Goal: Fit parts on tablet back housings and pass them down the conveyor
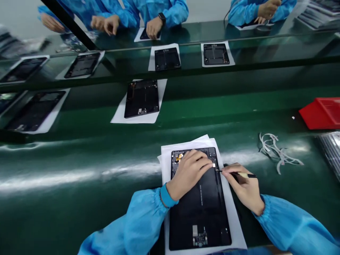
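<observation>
Head view: the open tablet [199,216] lies on white paper [235,233] on the desk [66,216], its twelve-o'clock end under the left hand [186,173], whose fingers are bent; whether they grip anything I cannot tell. Its edge sits at nine o'clock, just beside the right hand's [245,187] fingers, pinched around a thin tool [243,175].

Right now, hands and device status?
Left hand over device. Right hand holds slim tool, tip near device's right edge. White strips right, clear of hands.
</observation>
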`<state>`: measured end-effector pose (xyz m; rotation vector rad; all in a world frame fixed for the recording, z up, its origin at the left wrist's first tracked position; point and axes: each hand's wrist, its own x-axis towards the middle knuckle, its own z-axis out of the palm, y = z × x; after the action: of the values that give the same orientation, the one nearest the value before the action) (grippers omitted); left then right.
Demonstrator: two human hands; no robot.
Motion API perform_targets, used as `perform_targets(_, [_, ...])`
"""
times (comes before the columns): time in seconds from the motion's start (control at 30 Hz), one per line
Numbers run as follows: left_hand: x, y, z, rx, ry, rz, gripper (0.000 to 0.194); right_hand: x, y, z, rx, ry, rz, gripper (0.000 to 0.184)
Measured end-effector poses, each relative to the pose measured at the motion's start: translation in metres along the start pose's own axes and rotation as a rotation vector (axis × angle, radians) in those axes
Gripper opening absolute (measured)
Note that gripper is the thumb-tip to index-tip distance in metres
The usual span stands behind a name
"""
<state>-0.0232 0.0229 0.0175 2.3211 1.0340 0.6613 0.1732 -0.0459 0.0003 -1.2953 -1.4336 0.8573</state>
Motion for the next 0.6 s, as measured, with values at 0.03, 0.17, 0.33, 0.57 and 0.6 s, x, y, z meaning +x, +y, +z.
perform_targets(0.03, [-0.0018, 0.0002, -0.0004, 0.043, 0.004, -0.005, 0.016, -0.0001, 0.0005, 0.0005, 0.0, -0.008, -0.012, 0.012])
perform_targets(0.17, [-0.0063, 0.002, 0.0002, 0.079, -0.02, -0.023, 0.016, 0.0012, 0.0022, 0.0018, -0.017, 0.01, -0.032, 0.014])
perform_targets(0.33, [-0.0069, 0.0034, 0.0006, 0.018, -0.063, -0.083, 0.014, 0.0029, -0.0013, 0.0029, -0.042, 0.02, -0.054, 0.014])
perform_targets(0.57, [-0.0075, 0.0025, -0.0001, 0.006, -0.121, -0.088, 0.013, 0.0035, -0.0013, 0.0024, -0.058, 0.026, 0.015, 0.007])
perform_targets(0.6, [-0.0073, 0.0028, -0.0002, 0.009, -0.122, -0.089, 0.013, 0.0031, -0.0009, 0.0021, -0.053, 0.025, 0.016, 0.008])
